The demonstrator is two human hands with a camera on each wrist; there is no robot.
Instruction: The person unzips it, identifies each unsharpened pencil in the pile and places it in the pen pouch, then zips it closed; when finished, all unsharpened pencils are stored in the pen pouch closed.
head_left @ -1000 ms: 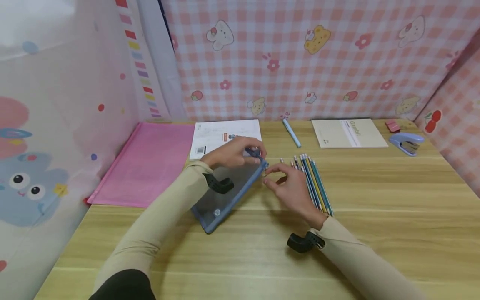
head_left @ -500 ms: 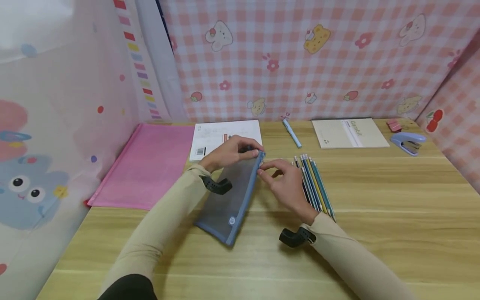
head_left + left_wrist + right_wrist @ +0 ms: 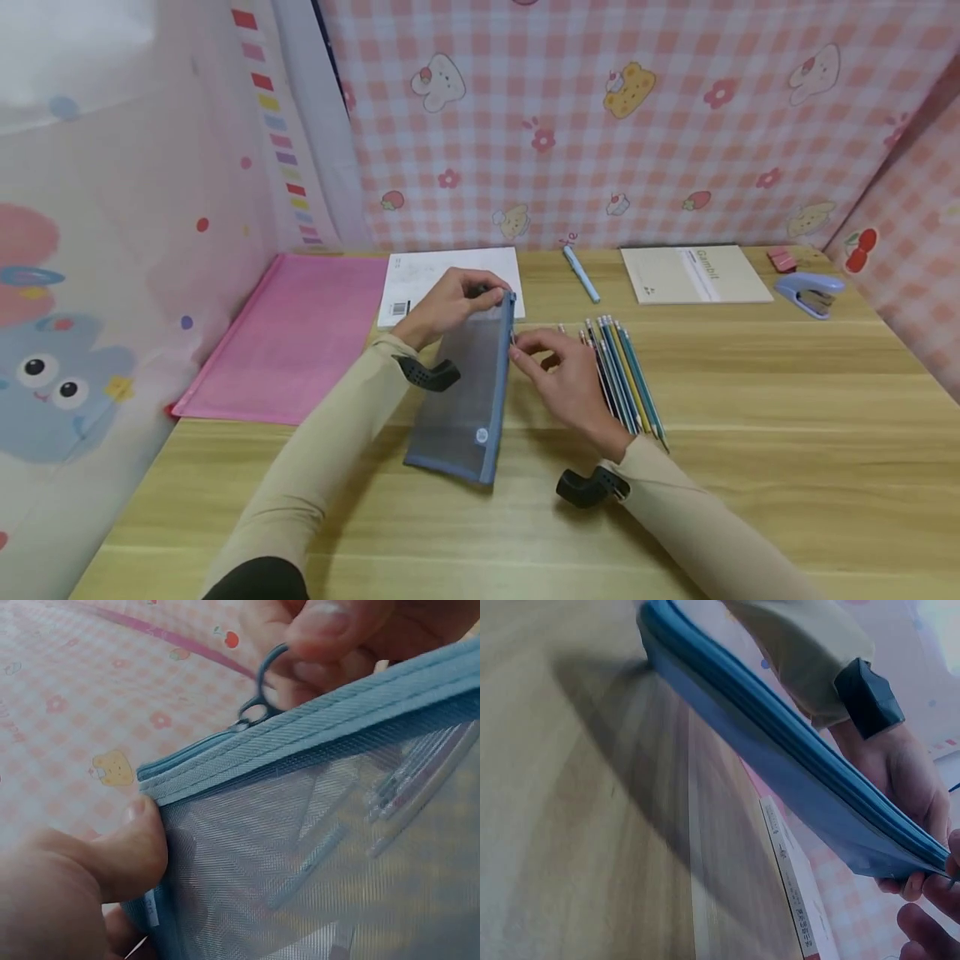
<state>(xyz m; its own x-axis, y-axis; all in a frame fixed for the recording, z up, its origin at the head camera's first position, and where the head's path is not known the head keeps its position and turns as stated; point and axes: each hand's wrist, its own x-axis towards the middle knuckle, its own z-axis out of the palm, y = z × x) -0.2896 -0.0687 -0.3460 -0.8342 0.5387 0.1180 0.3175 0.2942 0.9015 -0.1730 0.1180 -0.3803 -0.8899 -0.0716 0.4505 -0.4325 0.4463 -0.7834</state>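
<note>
A blue-grey mesh zipper pouch (image 3: 467, 396) is held up over the table in the head view, its zipper edge toward the right. My left hand (image 3: 452, 307) pinches the pouch's far top corner between thumb and fingers. At the zipper, the thumb and fingers of my right hand (image 3: 564, 379) grip the ring-shaped zipper pull (image 3: 264, 675), which sits a short way from that corner in the left wrist view. Through the mesh there, pencil shapes show blurred. Just right of my right hand lies a bunch of several pencils (image 3: 628, 375), partly hidden by it.
A pink mesh pouch (image 3: 288, 333) lies at the left, with a white booklet (image 3: 450, 267) beside it. Along the back are a light blue pen (image 3: 582, 275), a cream notebook (image 3: 675, 279), a pink clip (image 3: 782, 260) and a lilac stapler (image 3: 812, 292).
The blue pouch has swung from slanting to nearly upright in the head view. My right hand has taken hold at the zipper and moved slightly toward me along it.
</note>
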